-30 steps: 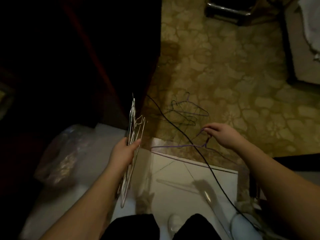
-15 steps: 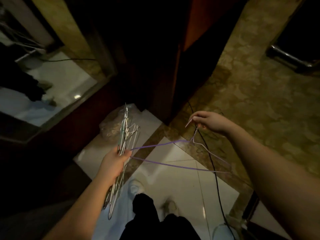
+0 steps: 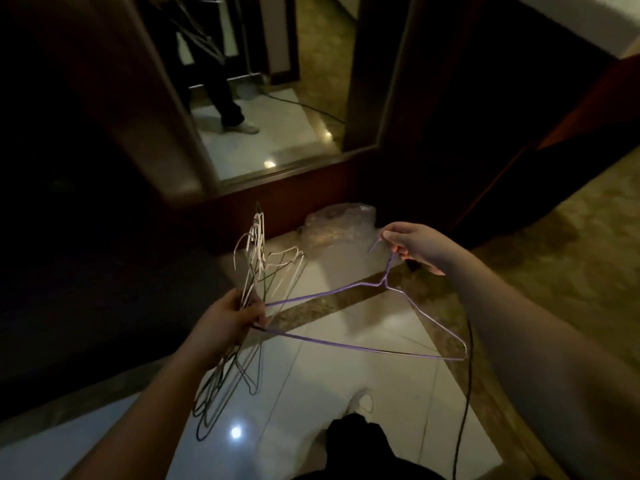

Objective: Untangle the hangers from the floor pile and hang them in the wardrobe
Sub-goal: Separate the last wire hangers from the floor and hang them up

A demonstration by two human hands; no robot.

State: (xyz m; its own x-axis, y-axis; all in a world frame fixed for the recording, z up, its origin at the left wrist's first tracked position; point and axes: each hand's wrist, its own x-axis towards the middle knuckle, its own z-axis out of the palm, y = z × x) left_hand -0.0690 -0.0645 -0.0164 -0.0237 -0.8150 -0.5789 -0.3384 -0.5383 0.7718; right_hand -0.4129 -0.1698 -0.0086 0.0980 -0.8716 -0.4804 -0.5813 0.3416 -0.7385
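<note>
The step in hand looks like the carry from the floor pile to the wardrobe: the hangers are all lifted, none seen on the floor in this view, and none hung yet. The left hand (image 3: 230,320) is clenched round a bundle of wire hangers (image 3: 254,271), white and dark ones bunched together, their hooks standing up above the fist and their lower loops dangling toward the pale floor tiles (image 3: 363,375). The right hand (image 3: 412,245) pinches the hook of a purple wire hanger (image 3: 363,348) between curled fingers and thumb, with the hook tip poking out to the left of the knuckles. That purple hanger lies nearly flat between the two hands, and its far shoulder end reaches the left fist; whether it is caught in the bundle or only held against it cannot be told. Ahead stands the dark wooden wardrobe (image 3: 433,116) with a mirror panel (image 3: 270,98) in its door; its inside is too dark to show a rail. The next move probably calls for freeing the purple hanger from the bundle, if it is snagged, then raising it hook-first toward the rail. A black cable (image 3: 465,393) trails across the floor beneath the right forearm and could catch a foot, and a crumpled clear plastic bag (image 3: 337,226) sits at the wardrobe's foot.
</note>
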